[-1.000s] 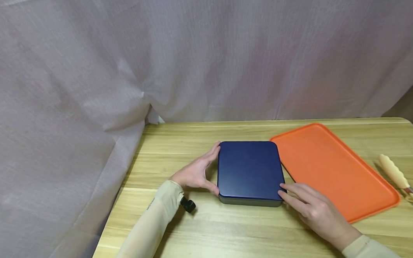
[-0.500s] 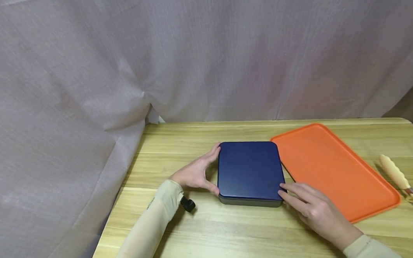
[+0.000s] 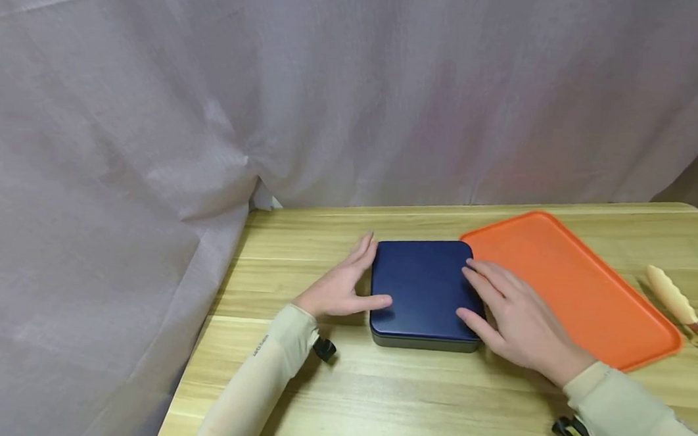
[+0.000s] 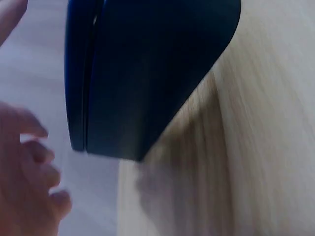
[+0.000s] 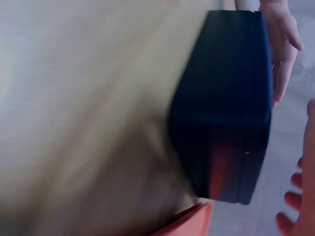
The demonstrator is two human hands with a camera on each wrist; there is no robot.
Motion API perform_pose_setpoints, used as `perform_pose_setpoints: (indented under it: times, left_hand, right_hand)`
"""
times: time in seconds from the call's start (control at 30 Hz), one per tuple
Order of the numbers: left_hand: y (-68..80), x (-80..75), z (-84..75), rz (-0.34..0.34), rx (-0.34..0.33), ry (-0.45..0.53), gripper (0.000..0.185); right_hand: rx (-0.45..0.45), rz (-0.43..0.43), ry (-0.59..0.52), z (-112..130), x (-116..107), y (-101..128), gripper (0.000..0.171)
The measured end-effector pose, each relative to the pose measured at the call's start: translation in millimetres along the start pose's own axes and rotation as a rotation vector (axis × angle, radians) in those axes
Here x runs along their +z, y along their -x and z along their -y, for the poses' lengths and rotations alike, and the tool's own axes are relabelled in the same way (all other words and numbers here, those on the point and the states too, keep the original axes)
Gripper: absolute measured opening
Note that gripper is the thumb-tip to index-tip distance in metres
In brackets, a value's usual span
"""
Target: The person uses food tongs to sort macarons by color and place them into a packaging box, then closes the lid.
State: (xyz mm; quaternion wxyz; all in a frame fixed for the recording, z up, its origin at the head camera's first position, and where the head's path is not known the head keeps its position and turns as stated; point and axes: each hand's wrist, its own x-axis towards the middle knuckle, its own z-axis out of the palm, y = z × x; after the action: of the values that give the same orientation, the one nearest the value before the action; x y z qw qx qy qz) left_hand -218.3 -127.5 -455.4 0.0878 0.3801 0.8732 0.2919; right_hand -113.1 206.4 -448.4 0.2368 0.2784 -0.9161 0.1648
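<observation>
A dark blue flat tin (image 3: 425,288) with its lid on lies on the wooden table (image 3: 434,400). My left hand (image 3: 345,287) lies along the tin's left side, fingers straight and the thumb resting on the lid's near left corner. My right hand (image 3: 510,312) reaches over the right edge, fingers spread on the lid's rim and the thumb near the front right corner. The left wrist view shows the tin (image 4: 147,73) close up with my fingers (image 4: 29,167) just beside its lid. In the right wrist view the tin (image 5: 226,108) stands between both hands.
An orange tray (image 3: 576,289) lies right of the tin, touching or nearly touching its far right corner. Cream-handled tongs (image 3: 673,301) lie at the table's right edge. A pale curtain (image 3: 213,105) hangs behind and drapes past the table's left edge.
My right hand has moved from the tin's front right corner up onto its right edge. The left thumb has shifted onto the lid. The tin has stayed in place.
</observation>
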Motion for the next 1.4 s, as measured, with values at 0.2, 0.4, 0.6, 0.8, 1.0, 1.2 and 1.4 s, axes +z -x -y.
perform_pose_setpoints:
  times: [0.2, 0.4, 0.6, 0.8, 1.0, 1.2, 1.4]
  left_hand:
    - [-14.2, 6.8, -16.2, -0.055, -0.039, -0.278, 0.121]
    - [-22.3, 14.8, -17.0, -0.004, -0.096, -0.403, 0.125]
    - [-23.9, 19.3, -16.0, 0.03, -0.092, -0.484, 0.126]
    - [-24.2, 21.2, -14.7, 0.033, -0.095, -0.478, 0.126]
    - [-22.9, 20.7, -14.8, 0.055, -0.109, -0.47, 0.126]
    - [-23.7, 17.5, -17.6, 0.055, -0.11, -0.474, 0.125]
    - [-24.3, 15.8, -18.9, 0.073, -0.127, -0.481, 0.126]
  right_hand:
    - [0.163, 0.231, 0.039, -5, 7, -31, 0.085]
    - [0.23, 0.39, 0.069, -12, 21, -51, 0.094]
    - [0.262, 0.477, 0.076, -12, 32, -57, 0.096]
    - [0.272, 0.479, 0.077, -11, 38, -56, 0.095]
    - [0.271, 0.478, 0.071, -10, 39, -57, 0.094]
    - [0.271, 0.465, 0.066, -10, 40, -59, 0.093]
    - [0.283, 0.489, 0.071, -12, 39, -61, 0.095]
